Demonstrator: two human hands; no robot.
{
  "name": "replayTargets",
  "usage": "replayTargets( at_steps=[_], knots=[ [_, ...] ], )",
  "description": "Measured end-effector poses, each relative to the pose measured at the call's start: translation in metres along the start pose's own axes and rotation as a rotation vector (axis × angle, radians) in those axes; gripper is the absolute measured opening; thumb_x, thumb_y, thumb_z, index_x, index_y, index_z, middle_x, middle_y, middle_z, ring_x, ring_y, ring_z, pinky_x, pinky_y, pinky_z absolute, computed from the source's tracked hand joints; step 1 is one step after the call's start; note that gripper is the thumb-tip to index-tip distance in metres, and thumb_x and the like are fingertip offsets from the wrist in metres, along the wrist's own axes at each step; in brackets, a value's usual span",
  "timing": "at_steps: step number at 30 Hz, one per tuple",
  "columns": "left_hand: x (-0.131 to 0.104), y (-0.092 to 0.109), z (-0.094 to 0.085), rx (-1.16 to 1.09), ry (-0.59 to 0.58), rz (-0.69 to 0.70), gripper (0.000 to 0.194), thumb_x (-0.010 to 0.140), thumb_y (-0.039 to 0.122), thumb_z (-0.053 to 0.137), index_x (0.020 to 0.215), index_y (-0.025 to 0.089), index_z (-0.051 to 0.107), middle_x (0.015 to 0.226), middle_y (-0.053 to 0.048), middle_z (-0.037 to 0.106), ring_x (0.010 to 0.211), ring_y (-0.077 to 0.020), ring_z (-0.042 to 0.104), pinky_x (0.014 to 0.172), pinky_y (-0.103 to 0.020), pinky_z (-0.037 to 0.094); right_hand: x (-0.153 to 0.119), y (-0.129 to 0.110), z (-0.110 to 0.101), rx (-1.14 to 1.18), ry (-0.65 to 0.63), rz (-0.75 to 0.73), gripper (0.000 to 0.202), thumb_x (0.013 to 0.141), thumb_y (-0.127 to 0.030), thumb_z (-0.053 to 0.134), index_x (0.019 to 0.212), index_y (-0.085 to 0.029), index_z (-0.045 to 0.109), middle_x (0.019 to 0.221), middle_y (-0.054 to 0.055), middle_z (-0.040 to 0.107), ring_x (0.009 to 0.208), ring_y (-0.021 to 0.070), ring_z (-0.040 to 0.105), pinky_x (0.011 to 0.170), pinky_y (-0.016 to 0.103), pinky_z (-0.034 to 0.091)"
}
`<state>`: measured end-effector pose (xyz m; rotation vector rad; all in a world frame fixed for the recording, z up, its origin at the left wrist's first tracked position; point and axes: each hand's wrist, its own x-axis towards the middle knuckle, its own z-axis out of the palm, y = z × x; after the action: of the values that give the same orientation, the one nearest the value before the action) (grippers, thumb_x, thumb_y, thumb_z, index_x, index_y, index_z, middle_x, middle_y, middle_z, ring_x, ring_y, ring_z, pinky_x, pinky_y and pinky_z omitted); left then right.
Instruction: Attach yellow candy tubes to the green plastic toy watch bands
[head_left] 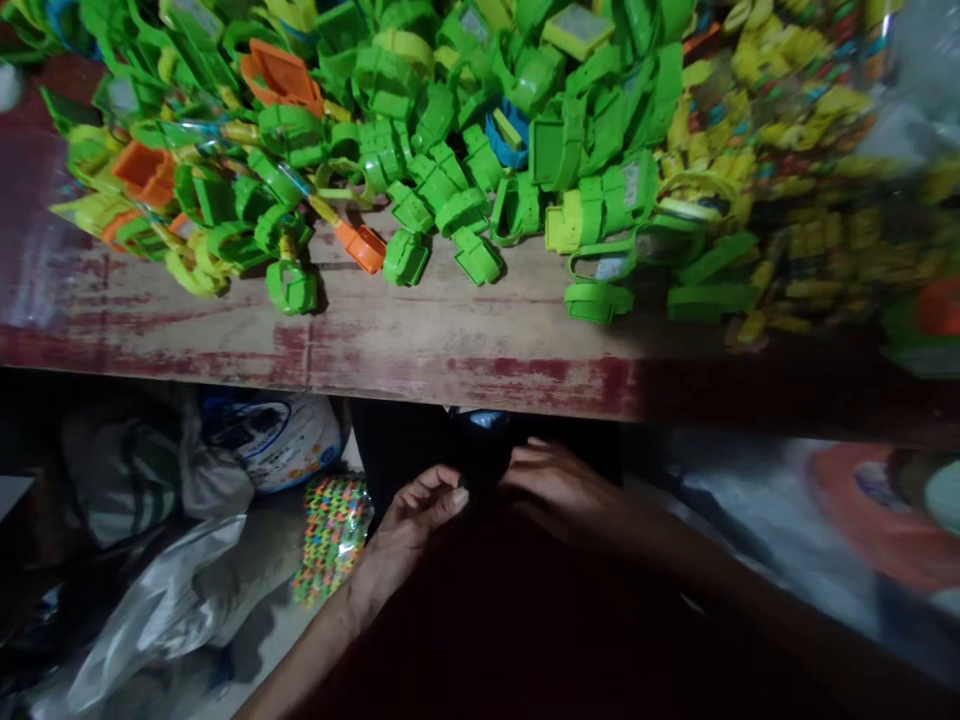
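Observation:
Both my hands are low in front of my dark clothing, below the table's near edge. On my left hand [427,502] the thumb presses against the bent fingers in a pinch; whatever may be between them is too dark to make out. My right hand [551,482] is level with it, a short gap away, its fingers curled inward and their tips lost in shadow. Neither hand touches the green plastic toy watches [450,195] heaped on the worn table [450,340]. Orange toy watches [362,246] and yellow pieces [196,265] are mixed among them.
Small yellow pieces [817,235] with coloured bits cover the table's right side. Below on the left are a bag of colourful pieces [332,535], a printed sack [274,435] and clear plastic wrapping [161,610]. A reddish round object [862,530] stands at lower right.

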<state>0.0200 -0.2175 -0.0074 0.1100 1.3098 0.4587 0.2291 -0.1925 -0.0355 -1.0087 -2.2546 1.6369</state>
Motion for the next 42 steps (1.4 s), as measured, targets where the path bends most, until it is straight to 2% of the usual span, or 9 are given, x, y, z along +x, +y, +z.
replayTargets(
  at_steps=[5,13,15,18,21,27,32,36,42],
  knots=[
    [0.005,-0.008,-0.003,-0.026,0.026,0.024,0.045,0.06,0.039,0.086,0.081,0.018,0.053,0.058,0.008,0.05,0.049,-0.0058,0.043,0.05,-0.018,0.034,-0.004,0.009,0.002,-0.247,-0.012,-0.018,0.019,0.095,-0.019,0.043,0.087,-0.019,0.061,0.095,0.006,0.058,0.087,0.0198,0.051,0.076,0.033,0.043],
    [0.003,-0.006,0.005,-0.101,0.025,0.019,0.044,0.058,0.036,0.087,0.077,0.017,0.053,0.057,0.009,0.049,0.048,-0.004,0.04,0.05,-0.017,0.032,0.001,0.004,-0.018,-0.033,-0.098,-0.073,0.024,0.091,-0.009,0.037,0.097,-0.017,0.058,0.099,0.007,0.058,0.084,0.0169,0.055,0.074,0.028,0.044],
    [0.003,-0.006,0.004,-0.085,0.007,0.025,0.042,0.06,0.036,0.086,0.077,0.017,0.053,0.059,0.008,0.05,0.049,-0.0046,0.04,0.051,-0.017,0.033,0.01,-0.004,-0.025,0.084,-0.15,-0.011,0.021,0.085,-0.008,0.044,0.098,-0.018,0.057,0.097,0.005,0.059,0.083,0.0161,0.057,0.074,0.028,0.044],
    [0.006,-0.01,0.001,-0.041,-0.031,0.094,0.038,0.064,0.037,0.084,0.076,0.016,0.054,0.064,0.006,0.052,0.054,-0.0059,0.044,0.055,-0.018,0.035,0.023,-0.014,-0.032,0.167,-0.285,0.26,0.013,0.09,-0.022,0.046,0.095,-0.019,0.057,0.086,0.003,0.06,0.076,0.0167,0.057,0.07,0.029,0.044],
    [0.007,-0.013,-0.001,0.008,-0.045,0.145,0.035,0.067,0.036,0.082,0.074,0.015,0.055,0.063,0.006,0.051,0.055,-0.0053,0.043,0.055,-0.017,0.034,0.031,-0.016,-0.035,0.167,-0.377,0.46,0.034,0.097,-0.034,0.032,0.083,-0.017,0.058,0.07,0.002,0.054,0.064,0.0159,0.052,0.062,0.03,0.041],
    [-0.001,-0.005,0.007,0.036,-0.012,0.114,0.035,0.065,0.036,0.083,0.072,0.016,0.055,0.057,0.008,0.046,0.05,-0.0041,0.038,0.051,-0.016,0.03,0.036,0.0,-0.032,0.387,-0.519,0.5,0.03,0.089,-0.038,0.051,0.069,-0.016,0.057,0.061,-0.002,0.047,0.054,0.0095,0.04,0.051,0.023,0.033],
    [-0.003,-0.003,0.01,0.018,-0.096,0.082,0.033,0.068,0.036,0.082,0.075,0.016,0.057,0.06,0.006,0.052,0.051,-0.0048,0.042,0.051,-0.016,0.032,0.026,0.007,-0.029,0.669,-0.428,0.515,0.02,0.083,-0.029,0.053,0.07,-0.015,0.057,0.061,-0.002,0.048,0.053,0.008,0.04,0.049,0.021,0.033],
    [0.002,-0.006,0.006,0.031,-0.13,0.085,0.03,0.073,0.035,0.079,0.075,0.016,0.056,0.062,0.005,0.054,0.051,-0.0041,0.042,0.051,-0.016,0.032,0.011,0.009,-0.022,0.754,-0.338,0.524,0.026,0.081,-0.036,0.057,0.067,-0.016,0.052,0.061,-0.004,0.043,0.053,0.0075,0.036,0.047,0.021,0.028],
    [0.013,-0.011,0.001,0.071,-0.144,0.071,0.03,0.069,0.032,0.082,0.074,0.015,0.057,0.064,0.003,0.057,0.053,-0.0063,0.047,0.053,-0.017,0.034,0.001,0.0,-0.008,0.927,-0.142,0.731,0.025,0.07,-0.036,0.059,0.061,-0.018,0.045,0.055,-0.006,0.038,0.048,0.0061,0.031,0.045,0.02,0.024]
  ],
)
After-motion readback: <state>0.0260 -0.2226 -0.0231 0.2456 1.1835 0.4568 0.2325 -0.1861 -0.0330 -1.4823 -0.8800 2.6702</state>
